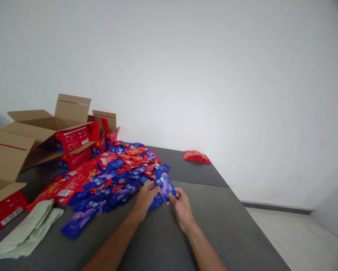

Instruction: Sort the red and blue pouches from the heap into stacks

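Note:
Between my two hands is a blue packet (165, 185) with purple round shapes and white characters on its front. My left hand (146, 197) pinches its left edge. My right hand (181, 207) grips its lower right corner, thumb on the front. Just beneath, another blue packet (156, 202) shows partly; I cannot tell whether it is held too or lies on the table. To the left spreads a loose heap of blue and red packets (126, 191). One blue packet (78, 223) lies at the heap's near end.
Opened red cardboard boxes (74, 139) stand at the left and back left, flaps up. A folded pale green cloth (28, 230) lies at the front left. A row of red packets (196, 156) rests near the far edge of the dark table (208, 226). A white wall rises behind.

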Available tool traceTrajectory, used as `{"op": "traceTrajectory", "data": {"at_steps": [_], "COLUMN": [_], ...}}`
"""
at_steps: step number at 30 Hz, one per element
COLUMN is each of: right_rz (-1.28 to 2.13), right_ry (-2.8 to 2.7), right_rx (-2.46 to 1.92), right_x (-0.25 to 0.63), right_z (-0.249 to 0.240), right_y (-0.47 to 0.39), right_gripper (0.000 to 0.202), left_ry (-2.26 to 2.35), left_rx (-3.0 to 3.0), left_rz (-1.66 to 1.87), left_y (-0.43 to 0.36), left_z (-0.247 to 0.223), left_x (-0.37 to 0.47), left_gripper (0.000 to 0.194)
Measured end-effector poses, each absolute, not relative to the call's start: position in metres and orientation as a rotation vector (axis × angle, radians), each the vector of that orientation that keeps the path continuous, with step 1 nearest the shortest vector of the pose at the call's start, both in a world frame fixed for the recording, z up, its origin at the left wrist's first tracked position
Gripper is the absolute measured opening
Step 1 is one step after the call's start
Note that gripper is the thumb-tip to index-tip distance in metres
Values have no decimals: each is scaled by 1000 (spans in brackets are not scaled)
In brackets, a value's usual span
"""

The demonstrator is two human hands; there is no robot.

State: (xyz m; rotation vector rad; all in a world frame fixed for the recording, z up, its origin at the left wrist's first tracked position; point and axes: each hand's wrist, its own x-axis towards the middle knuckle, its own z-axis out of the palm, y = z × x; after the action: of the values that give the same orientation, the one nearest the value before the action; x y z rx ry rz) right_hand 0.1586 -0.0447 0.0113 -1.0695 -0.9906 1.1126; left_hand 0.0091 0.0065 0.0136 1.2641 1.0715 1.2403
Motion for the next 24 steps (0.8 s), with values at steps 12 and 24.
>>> {"op": "traceTrajectory", "data": {"at_steps": [12,24], "right_rz": [1207,1199], "right_ry": [-1255,-1369], "right_rx": [-1191,-1176], "right_x": [162,169], "right_z": [17,48], "right_y": [-50,-61], "right_gripper": [34,54], "left_ry": [775,621], "left_rx": [1322,1332], "left_rz": [1166,989], "left_y": [-5,-11], "left_z": [22,23], "left_x": [12,14], "left_gripper": [23,27]}}
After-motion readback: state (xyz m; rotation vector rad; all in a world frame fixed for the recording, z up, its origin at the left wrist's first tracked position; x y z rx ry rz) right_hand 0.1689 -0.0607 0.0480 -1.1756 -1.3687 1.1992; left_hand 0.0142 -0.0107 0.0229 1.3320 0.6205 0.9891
